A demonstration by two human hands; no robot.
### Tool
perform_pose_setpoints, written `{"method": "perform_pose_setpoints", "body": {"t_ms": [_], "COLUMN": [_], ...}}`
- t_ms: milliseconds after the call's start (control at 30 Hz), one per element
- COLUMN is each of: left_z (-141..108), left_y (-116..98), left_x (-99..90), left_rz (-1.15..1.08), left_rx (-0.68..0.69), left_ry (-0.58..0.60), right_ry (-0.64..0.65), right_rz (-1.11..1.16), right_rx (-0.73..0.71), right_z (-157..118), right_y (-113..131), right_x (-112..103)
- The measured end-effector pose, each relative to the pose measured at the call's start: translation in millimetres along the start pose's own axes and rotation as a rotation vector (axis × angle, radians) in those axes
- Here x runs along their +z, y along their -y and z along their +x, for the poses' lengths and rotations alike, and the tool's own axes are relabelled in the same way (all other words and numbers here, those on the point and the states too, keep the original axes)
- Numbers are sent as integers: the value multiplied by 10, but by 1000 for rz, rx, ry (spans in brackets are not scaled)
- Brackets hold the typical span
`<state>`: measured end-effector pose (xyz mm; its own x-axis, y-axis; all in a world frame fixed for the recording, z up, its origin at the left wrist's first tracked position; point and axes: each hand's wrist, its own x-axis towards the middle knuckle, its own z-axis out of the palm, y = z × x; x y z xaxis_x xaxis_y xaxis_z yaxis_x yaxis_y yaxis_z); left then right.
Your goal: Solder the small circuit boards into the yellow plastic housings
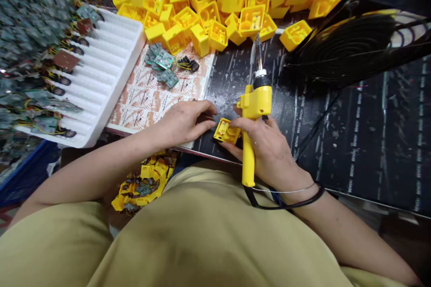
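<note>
A yellow soldering iron (248, 152), its metal tip pointing away from me, lies in my right hand (269, 148). The same hand's thumb and fingers also hold a small open yellow plastic housing (226, 131) by its right side, over the table edge. Inside the housing are a round speaker-like grille and small posts. Just left of it is my left hand (183, 119), with thumb and index finger apart and nothing visible between them. Its other fingers are partly hidden. Beyond the left hand lie several green circuit boards (161, 60) and black cylindrical parts with yellow wires (189, 63).
Yellow housings (202, 13) are heaped along the back. A white ridged foam tray (111, 67) at left bears many wired circuit boards (33, 18). A black fan (353, 45) stands back right. Filled housings (144, 184) sit below the table edge, near my lap.
</note>
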<state>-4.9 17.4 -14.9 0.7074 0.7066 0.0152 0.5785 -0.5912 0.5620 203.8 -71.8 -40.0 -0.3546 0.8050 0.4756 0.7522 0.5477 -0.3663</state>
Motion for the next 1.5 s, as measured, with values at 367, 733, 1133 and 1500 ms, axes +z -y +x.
{"method": "perform_pose_setpoints", "body": {"t_ms": [367,733,1133,1500], "left_z": [28,31,152,88], "left_y": [-63,-75,-172,-108], "left_x": [74,8,-133,-16], "left_rz": [-52,13,199,-282], "left_rx": [48,133,-25,-159], "left_ry": [-107,141,230,15], "right_ry": [-40,-77,-148,-16], "right_rz": [-2,-49,18,26], "right_rx": [-25,-1,47,-29], "right_z": [0,15,-54,41], "right_y": [-30,-38,-56,-52], "right_x": [3,55,-350,2]}}
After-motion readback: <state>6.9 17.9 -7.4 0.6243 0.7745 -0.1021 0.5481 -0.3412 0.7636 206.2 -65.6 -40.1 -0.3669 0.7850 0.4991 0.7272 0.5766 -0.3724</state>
